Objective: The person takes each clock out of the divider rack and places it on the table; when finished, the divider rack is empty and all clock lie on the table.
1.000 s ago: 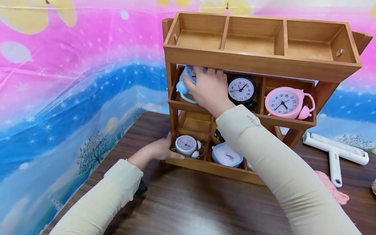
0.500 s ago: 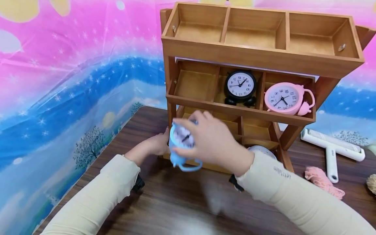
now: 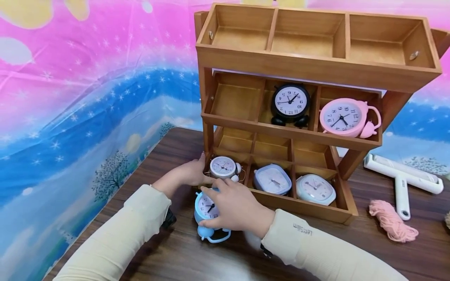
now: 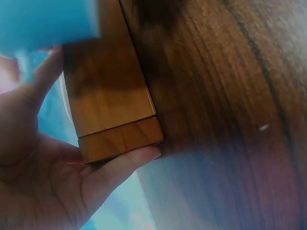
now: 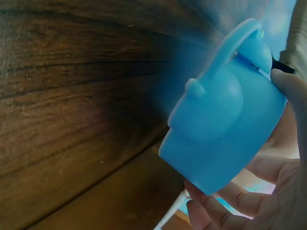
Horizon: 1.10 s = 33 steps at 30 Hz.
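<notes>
My right hand [image 3: 235, 207] holds a light blue twin-bell alarm clock [image 3: 206, 210] by its sides, low over the table in front of the wooden shelf [image 3: 302, 71]. The clock's handle and bells point toward me in the head view. Its rounded blue back and loop handle fill the middle of the right wrist view [image 5: 225, 115], with fingers along its edge. My left hand [image 3: 188, 172] grips the shelf's lower left corner, thumb and fingers on either side of the wood [image 4: 115, 100]. A white alarm clock [image 3: 223, 168] sits in the bottom left compartment beside it.
The middle tier holds a black alarm clock [image 3: 290, 102] and a pink alarm clock [image 3: 342, 118]. Two pale clocks, one bluish [image 3: 272, 179] and one mint [image 3: 316, 189], lie in the bottom tier. Right of the shelf are pink yarn [image 3: 391, 221] and a white T-shaped tool [image 3: 402, 183].
My right hand has taken the blue alarm clock out of the middle tier's left compartment and brought it down in front of the shelf. The left hand stays at the shelf's corner.
</notes>
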Tool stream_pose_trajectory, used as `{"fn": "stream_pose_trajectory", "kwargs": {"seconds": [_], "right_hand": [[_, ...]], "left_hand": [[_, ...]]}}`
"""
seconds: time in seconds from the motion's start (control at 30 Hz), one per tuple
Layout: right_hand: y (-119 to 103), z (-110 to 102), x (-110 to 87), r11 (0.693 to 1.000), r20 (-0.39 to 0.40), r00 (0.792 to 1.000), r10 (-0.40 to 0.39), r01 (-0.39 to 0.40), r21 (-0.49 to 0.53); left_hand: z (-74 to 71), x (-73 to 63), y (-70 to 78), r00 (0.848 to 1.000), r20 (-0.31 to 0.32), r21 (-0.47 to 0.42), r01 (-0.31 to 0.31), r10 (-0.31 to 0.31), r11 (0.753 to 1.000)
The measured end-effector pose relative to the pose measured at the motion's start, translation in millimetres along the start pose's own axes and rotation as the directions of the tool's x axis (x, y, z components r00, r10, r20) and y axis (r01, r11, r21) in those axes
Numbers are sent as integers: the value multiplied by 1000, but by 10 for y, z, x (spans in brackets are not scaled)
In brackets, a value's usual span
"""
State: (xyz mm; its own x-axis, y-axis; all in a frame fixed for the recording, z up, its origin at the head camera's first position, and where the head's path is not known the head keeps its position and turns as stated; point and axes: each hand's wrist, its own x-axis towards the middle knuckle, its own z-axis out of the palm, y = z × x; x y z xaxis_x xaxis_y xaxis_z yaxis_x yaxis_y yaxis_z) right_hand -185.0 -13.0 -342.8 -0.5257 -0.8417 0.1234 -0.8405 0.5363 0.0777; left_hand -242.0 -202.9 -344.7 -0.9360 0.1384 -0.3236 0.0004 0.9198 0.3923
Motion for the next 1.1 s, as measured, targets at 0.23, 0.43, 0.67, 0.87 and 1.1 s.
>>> {"fn": "stream_pose_trajectory", "kwargs": {"seconds": [0.23, 0.43, 0.67, 0.87, 1.1], "right_hand": [[-8, 134, 52, 1000, 24, 1000, 10, -10, -14], [-25, 179, 52, 999, -5, 1000, -6, 6, -41], [6, 92, 55, 1000, 16, 1000, 11, -10, -14], [264, -403, 124, 1000, -339, 941, 11, -9, 9], [826, -1054, 122, 985, -668, 740, 81, -163, -60]], "left_hand": [[-10, -39, 29, 1000, 3, -26, -2, 2, 1000], [1, -18, 24, 1000, -5, -32, 1, -1, 999], [-6, -7, 14, 1000, 3, -32, -3, 3, 999], [-29, -28, -9, 999, 7, -34, -42, 42, 999], [-3, -2, 7, 1000, -1, -27, -2, 2, 1000]]}}
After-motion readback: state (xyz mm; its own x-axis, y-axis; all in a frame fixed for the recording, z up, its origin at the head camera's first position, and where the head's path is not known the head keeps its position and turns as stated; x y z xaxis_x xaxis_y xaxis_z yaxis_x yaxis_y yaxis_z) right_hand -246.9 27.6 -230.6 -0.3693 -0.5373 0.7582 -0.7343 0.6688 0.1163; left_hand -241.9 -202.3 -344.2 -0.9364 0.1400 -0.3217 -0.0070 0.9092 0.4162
